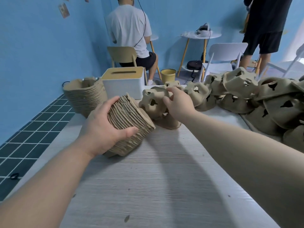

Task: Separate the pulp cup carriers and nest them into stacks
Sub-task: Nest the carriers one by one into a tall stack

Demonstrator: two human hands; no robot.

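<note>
My left hand [105, 124] grips a tilted nested stack of brown pulp cup carriers [131, 127] whose lower end rests on the pale table [148, 178]. Just right of it, my right hand [178, 104] holds a single carrier [152, 102] with round holes, lifted beside the stack's top. Another carrier [169, 123] lies under that one on the table. A taller finished stack [85, 96] stands at the table's far left. A loose heap of carriers [255, 99] fills the right side.
A white tissue box with a yellow lid [123, 81] stands behind the stacks. Beyond the table are a seated person [130, 30], a standing person [266, 27], chairs, a small round table [200, 36] and a yellow bucket [168, 75]. Tiled floor lies to the left.
</note>
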